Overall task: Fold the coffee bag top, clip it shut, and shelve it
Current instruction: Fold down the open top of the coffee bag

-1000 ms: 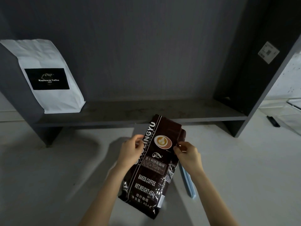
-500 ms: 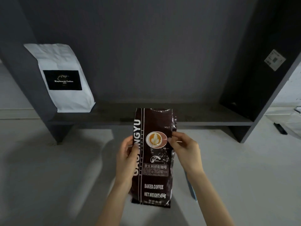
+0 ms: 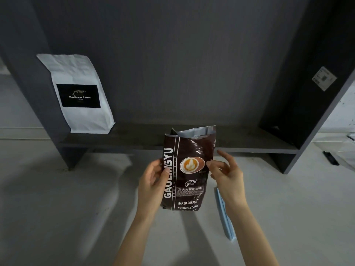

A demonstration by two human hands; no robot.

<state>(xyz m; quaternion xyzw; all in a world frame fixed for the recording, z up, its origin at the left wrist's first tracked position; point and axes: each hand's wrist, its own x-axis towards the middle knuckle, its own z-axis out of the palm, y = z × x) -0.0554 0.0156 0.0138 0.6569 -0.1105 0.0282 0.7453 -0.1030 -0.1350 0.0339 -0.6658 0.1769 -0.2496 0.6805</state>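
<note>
A dark brown coffee bag (image 3: 189, 169) with white lettering and a latte picture stands upright on the pale table, its top gaping to show silver lining. My left hand (image 3: 153, 181) grips its left edge, thumb on the front. My right hand (image 3: 224, 173) is at the bag's right edge with fingers spread, fingertips just touching or barely off it. A long light-blue clip (image 3: 224, 215) lies flat on the table right of the bag, partly hidden under my right forearm. The dark grey shelf (image 3: 249, 139) runs just behind the bag.
A white coffee bag (image 3: 76, 93) with a black label stands at the shelf's left end. The shelf unit has dark side walls left and right. A small black object (image 3: 330, 158) lies on the table at far right.
The bag went from tilted to upright and its top has opened, showing the silver inside. My right hand has loosened its pinch, and its fingers are now spread.
</note>
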